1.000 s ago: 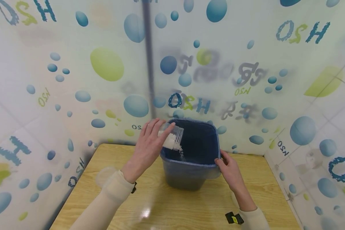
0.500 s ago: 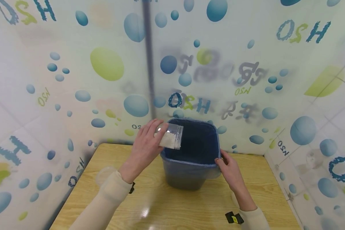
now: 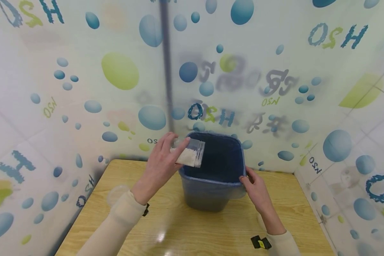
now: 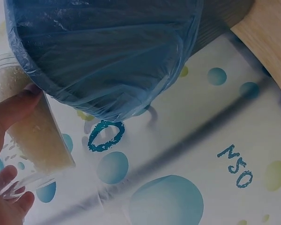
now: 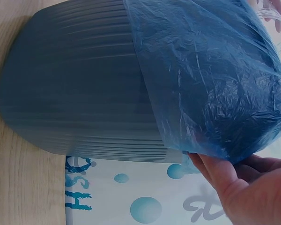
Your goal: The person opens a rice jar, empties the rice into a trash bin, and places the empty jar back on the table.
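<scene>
soft light, glare on table point(image 3: 192, 233), dimmer wrist views

I count one left hand point(image 3: 159, 160) and one right hand point(image 3: 257, 190) here, one clear jar point(image 3: 189, 153) in the left grip, one bin point(image 3: 204, 201) between the two grips, one blue liner point(image 5: 210, 70) at the right grip, one wooden table point(image 3: 172, 231) below both, and two pale sleeves point(image 3: 115, 220) behind them.

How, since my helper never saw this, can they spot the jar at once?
On the wooden table stands a bin lined in blue plastic. By its left rim, the left hand grips the jar, tipped sideways. Unlike the bin, it's clear and holds pale grains.
</scene>
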{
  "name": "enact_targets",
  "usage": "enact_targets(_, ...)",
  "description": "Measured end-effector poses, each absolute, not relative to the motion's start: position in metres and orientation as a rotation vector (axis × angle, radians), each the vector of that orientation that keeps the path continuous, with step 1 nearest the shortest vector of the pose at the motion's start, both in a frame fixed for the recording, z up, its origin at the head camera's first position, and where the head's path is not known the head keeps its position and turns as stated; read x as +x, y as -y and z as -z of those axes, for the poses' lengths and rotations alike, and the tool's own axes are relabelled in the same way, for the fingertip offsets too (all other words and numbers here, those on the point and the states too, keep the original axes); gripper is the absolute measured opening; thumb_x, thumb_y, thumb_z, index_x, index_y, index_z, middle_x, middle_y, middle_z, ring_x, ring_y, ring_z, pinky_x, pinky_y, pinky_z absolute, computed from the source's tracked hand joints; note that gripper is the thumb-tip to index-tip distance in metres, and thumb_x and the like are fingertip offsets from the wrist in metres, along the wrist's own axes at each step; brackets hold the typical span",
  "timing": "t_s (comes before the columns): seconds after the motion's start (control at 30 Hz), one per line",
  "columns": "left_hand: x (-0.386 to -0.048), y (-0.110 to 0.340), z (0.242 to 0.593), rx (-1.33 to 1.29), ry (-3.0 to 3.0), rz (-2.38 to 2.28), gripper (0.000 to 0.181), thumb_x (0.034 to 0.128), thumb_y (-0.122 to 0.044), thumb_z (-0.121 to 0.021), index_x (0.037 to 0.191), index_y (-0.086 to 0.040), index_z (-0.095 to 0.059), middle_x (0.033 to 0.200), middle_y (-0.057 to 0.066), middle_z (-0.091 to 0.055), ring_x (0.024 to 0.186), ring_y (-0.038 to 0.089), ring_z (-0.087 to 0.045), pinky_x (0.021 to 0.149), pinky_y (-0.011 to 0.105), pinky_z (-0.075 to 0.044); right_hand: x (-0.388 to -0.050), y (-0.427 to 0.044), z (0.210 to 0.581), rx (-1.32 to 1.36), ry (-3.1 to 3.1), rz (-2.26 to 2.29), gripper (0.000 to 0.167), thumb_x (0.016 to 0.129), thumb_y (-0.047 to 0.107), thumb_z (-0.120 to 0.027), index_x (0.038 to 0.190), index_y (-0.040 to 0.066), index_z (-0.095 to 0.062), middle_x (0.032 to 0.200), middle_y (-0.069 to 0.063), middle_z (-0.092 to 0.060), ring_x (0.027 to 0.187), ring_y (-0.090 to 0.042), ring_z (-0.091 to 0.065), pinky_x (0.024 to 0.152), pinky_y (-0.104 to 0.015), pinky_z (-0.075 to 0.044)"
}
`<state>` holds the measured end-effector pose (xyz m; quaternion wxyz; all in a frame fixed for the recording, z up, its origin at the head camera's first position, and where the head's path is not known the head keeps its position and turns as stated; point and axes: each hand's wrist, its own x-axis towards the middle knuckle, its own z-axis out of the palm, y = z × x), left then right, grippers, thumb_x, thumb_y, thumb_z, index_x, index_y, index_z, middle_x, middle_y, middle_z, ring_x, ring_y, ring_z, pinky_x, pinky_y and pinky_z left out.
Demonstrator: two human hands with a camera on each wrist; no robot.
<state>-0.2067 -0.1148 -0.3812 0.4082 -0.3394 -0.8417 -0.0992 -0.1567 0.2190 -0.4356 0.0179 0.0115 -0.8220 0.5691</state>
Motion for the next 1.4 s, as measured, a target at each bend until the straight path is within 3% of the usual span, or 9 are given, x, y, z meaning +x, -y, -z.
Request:
enact_targets(0.17, -0.2063, 0.1149, 0.3816, -0.844, 2.152, 0.242, 0.105, 0.0601, -0.028, -0.103, 0.149, -0.010, -0.051, 0.136, 0.023, -0.051, 0.130, 0.041, -0.047, 0.108, 0.050, -0.045, -0.1566, -0.2190, 0.4351, 0.034, 2.553, -1.769, 0.053, 0.106, 0.016, -0.051, 0.155, -0.002, -0.041, 0.155, -0.023, -0.047, 0.136, -0.034, -0.053, 0.111, -0.044, -0.043)
enact_targets(0.37, -0.2060, 0.1145, 0.3816, -0.849, 2.130, 0.256, 0.101, 0.0609, -0.025, -0.103, 0.143, -0.002, -0.049, 0.137, 0.022, -0.051, 0.131, 0.041, -0.047, 0.112, 0.049, -0.043, -0.1569, -0.2192, 0.4363, 0.055, 2.543, -1.774, 0.052, 0.106, 0.014, -0.051, 0.154, -0.004, -0.042, 0.153, -0.025, -0.048, 0.135, -0.036, -0.053, 0.103, -0.025, -0.046)
enact_targets(0.57, -0.2072, 0.1139, 0.3817, -0.880, 2.096, 0.264, 0.093, 0.0631, -0.020, -0.102, 0.141, -0.005, -0.052, 0.137, 0.023, -0.051, 0.134, 0.043, -0.046, 0.113, 0.051, -0.042, -0.1574, -0.2202, 0.4381, 0.061, 2.535, -1.784, 0.052, 0.106, 0.013, -0.051, 0.154, -0.003, -0.042, 0.154, -0.025, -0.047, 0.135, -0.037, -0.053, 0.103, -0.027, -0.046)
enact_targets(0.83, -0.2081, 0.1125, 0.3834, -0.916, 2.082, 0.252, 0.094, 0.0608, -0.015, -0.102, 0.141, -0.004, -0.054, 0.138, 0.025, -0.051, 0.139, 0.045, -0.044, 0.113, 0.050, -0.043, -0.1575, -0.2207, 0.4393, 0.057, 2.532, -1.786, 0.052, 0.106, 0.014, -0.052, 0.154, -0.003, -0.043, 0.153, -0.025, -0.048, 0.135, -0.037, -0.054, 0.091, -0.011, -0.043)
enact_targets(1.0, -0.2066, 0.1119, 0.3835, -0.926, 2.101, 0.261, 0.098, 0.0587, -0.014, -0.103, 0.143, -0.007, -0.054, 0.140, 0.024, -0.050, 0.143, 0.044, -0.041, 0.115, 0.049, -0.040, -0.1572, -0.2201, 0.4380, 0.048, 2.529, -1.784, 0.052, 0.106, 0.014, -0.052, 0.154, -0.002, -0.043, 0.153, -0.024, -0.049, 0.134, -0.035, -0.054, 0.094, -0.014, -0.044)
enact_targets(1.2, -0.2052, 0.1103, 0.3833, -0.934, 2.124, 0.258, 0.099, 0.0599, -0.012, -0.102, 0.146, -0.009, -0.054, 0.143, 0.023, -0.048, 0.147, 0.043, -0.035, 0.117, 0.048, -0.038, -0.1578, -0.2203, 0.4389, 0.055, 2.545, -1.768, 0.053, 0.106, 0.015, -0.051, 0.155, -0.003, -0.041, 0.153, -0.025, -0.048, 0.135, -0.035, -0.054, 0.105, -0.032, -0.047)
enact_targets(1.4, -0.2048, 0.1081, 0.3821, -0.931, 2.144, 0.239, 0.098, 0.0612, -0.008, -0.101, 0.147, -0.009, -0.053, 0.145, 0.023, -0.047, 0.148, 0.044, -0.033, 0.117, 0.047, -0.037, -0.1572, -0.2199, 0.4374, 0.051, 2.538, -1.773, 0.052, 0.106, 0.014, -0.051, 0.154, -0.003, -0.042, 0.152, -0.024, -0.049, 0.134, -0.036, -0.055, 0.102, -0.028, -0.048)
